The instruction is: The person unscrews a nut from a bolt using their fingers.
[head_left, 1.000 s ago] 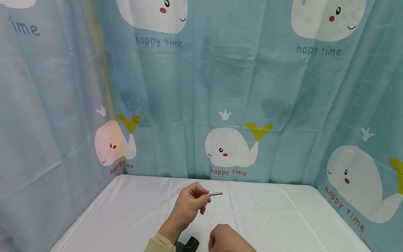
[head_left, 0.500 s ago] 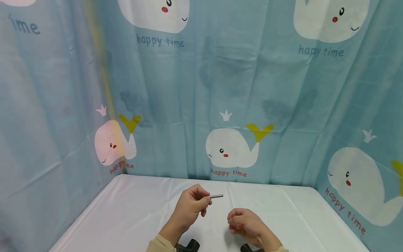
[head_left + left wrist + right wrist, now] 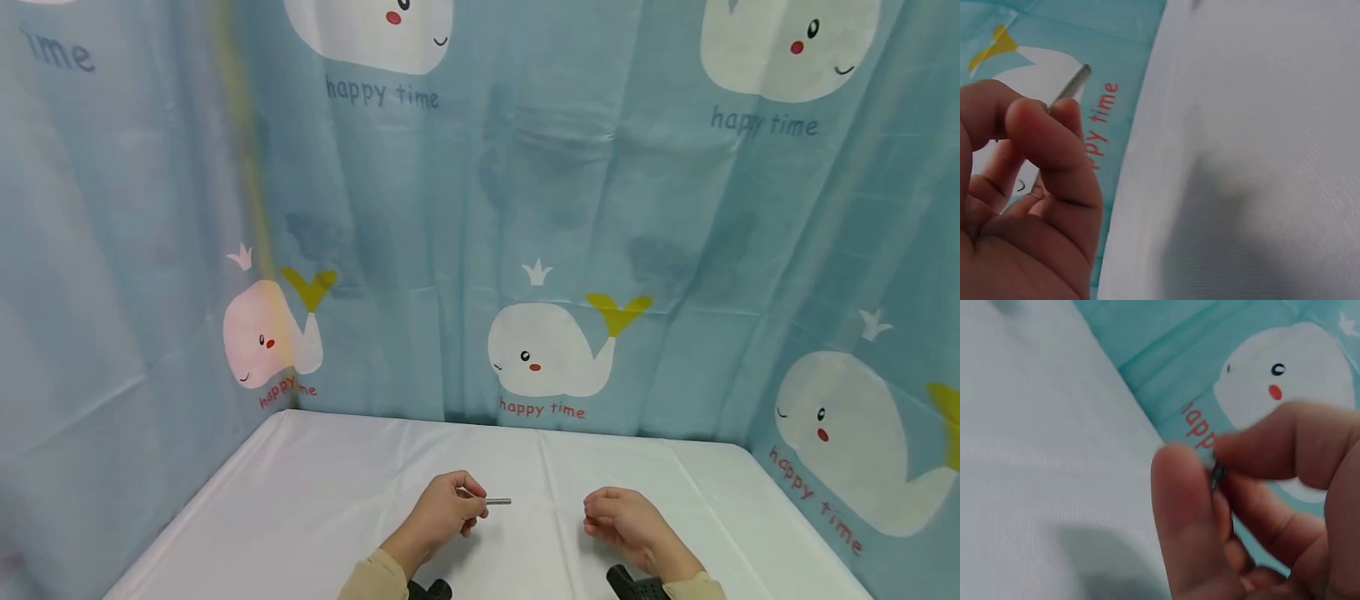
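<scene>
My left hand (image 3: pixel 444 512) pinches a thin threaded metal rod (image 3: pixel 498 502) between thumb and fingers, above the white table. In the left wrist view the threads along the rod (image 3: pixel 1072 86) show, and its free end sticks out past the fingertips. My right hand (image 3: pixel 630 523) is across from it, to the right, with a gap between the two hands. Close up in the right wrist view, thumb and forefinger pinch a small dark metal piece (image 3: pixel 1217 475). The fingertips cover most of that piece, so I cannot tell its kind.
A white cloth covers the table (image 3: pixel 337 467). Behind it and at both sides hangs a blue curtain (image 3: pixel 420 250) printed with whales. Black wrist devices sit on both forearms, the right device (image 3: pixel 633 585) more in view. Hand shadows fall on the cloth.
My right hand has come up from the bottom edge and moved to the right, away from the left hand. My left hand has lowered towards me, still pinching the rod.
</scene>
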Demonstrator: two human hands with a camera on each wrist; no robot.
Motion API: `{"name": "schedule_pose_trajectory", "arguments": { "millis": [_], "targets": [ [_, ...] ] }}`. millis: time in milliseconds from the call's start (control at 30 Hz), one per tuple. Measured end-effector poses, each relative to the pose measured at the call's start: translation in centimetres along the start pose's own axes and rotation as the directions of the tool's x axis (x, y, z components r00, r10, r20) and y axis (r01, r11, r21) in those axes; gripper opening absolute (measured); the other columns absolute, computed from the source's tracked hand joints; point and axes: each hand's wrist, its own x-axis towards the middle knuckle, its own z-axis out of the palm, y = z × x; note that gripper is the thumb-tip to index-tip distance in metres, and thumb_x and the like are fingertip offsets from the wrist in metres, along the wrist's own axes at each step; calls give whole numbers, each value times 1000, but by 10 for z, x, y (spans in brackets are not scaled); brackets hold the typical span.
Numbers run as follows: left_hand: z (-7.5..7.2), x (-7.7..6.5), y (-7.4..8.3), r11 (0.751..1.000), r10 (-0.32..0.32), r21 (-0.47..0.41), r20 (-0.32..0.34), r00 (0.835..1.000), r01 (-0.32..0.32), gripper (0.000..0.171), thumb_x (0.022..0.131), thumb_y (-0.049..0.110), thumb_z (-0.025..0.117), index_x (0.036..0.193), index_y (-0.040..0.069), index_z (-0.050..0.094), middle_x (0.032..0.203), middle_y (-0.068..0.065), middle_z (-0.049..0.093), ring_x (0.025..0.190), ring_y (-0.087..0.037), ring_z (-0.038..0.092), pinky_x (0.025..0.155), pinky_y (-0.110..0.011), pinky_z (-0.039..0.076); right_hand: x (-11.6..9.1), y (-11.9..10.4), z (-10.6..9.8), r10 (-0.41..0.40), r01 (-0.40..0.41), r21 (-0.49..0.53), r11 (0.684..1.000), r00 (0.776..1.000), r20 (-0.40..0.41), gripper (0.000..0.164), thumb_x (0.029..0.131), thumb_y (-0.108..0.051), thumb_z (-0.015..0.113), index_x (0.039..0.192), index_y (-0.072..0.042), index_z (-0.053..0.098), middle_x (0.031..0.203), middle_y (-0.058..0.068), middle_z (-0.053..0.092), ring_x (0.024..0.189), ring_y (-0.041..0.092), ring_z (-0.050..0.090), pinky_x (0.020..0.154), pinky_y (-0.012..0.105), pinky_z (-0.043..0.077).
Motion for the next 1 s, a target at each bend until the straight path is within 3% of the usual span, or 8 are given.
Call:
{"name": "schedule_pose_trajectory", "arguments": {
  "millis": [167, 400, 567, 800, 1000],
  "targets": [
    [2, 2, -6, 993, -56, 103, 15, 998, 54, 5, 91, -3, 63, 91, 1, 60, 77, -15, 68, 52, -15, 51, 48, -26, 44, 4, 1, 1, -18, 4, -145, 989, 995, -97, 16, 85, 3, 63, 98, 12, 61, 86, 15, 60, 71, 20, 64, 68, 34, 57],
    [7, 4, -14, 978, -80, 195, 39, 996, 71, 6, 88, -5, 63, 92, -2, 60, 71, -13, 68, 48, -12, 50, 46, -23, 40, 8, 4, 2, -34, -12, -291, 957, 988, -152, 4, 82, 2, 63, 83, 6, 63, 78, 12, 62, 65, 20, 63, 62, 34, 55],
    [12, 3, -16, 973, -124, 201, 42, 991, 113, 9, 87, -8, 62, 89, 0, 60, 69, -13, 67, 47, -11, 50, 43, -20, 41, 9, 8, 1, -2, -60, -315, 947, 981, -192, 4, 85, 2, 62, 82, 4, 64, 78, 12, 63, 65, 19, 64, 62, 33, 55],
    [15, 5, -11, 953, -182, 243, -23, 983, 182, 8, 87, -7, 63, 88, 0, 63, 67, -12, 66, 47, -11, 50, 43, -20, 44, 7, 4, 6, -29, -58, -406, 912, 978, -206, 2, 84, 4, 65, 85, 5, 67, 79, 10, 64, 65, 16, 64, 61, 32, 56],
    [8, 3, -13, 943, -212, 252, -42, 976, 216, 4, 90, -1, 64, 93, -1, 62, 69, -12, 66, 49, -12, 54, 45, -23, 48, 7, 6, 7, 1, -87, -380, 921, 976, -219, 10, 88, 3, 63, 96, 7, 68, 86, 12, 64, 67, 18, 64, 63, 32, 57]
  ]
}}
